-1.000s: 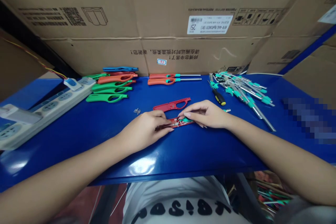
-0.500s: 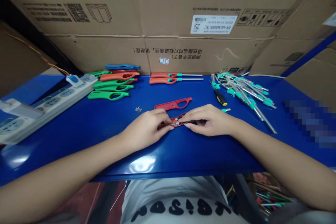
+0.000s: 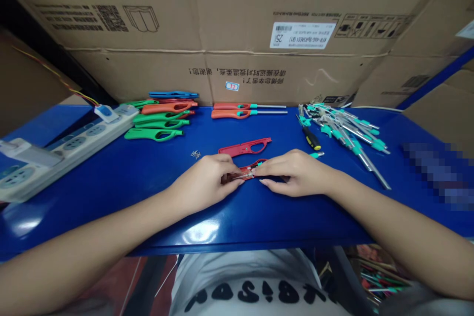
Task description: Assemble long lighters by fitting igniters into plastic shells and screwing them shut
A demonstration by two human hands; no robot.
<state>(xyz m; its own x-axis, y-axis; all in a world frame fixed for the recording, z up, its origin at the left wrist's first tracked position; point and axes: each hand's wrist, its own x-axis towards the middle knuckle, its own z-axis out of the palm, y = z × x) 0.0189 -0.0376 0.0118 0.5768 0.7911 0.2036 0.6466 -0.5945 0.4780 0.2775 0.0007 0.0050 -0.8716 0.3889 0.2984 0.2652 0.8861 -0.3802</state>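
Observation:
My left hand [image 3: 215,175] is closed around the left end of an open red lighter housing half [image 3: 249,174], which has small inner parts lying in it. My right hand [image 3: 292,170] is over the other end, its index fingertip pressing on the parts and its thumb a little apart below. Beyond its knuckles pokes a short metal tip with teal plastic [image 3: 317,155]. Just behind my hands lies a loose red housing half [image 3: 244,148] with a trigger loop. The fingers hide much of the held lighter.
Small screws [image 3: 195,154] lie left. Behind are green housings [image 3: 151,134], orange lighters with metal tubes [image 3: 230,114], a black-yellow screwdriver [image 3: 311,139] and piled teal-and-metal lighter tubes [image 3: 348,133]. A power strip [image 3: 70,145] runs along the left; a cardboard box [image 3: 237,34] stands behind.
My right thumb has moved away from the index finger, and the dark piece seen near it is less visible. My left hand holds about the same place.

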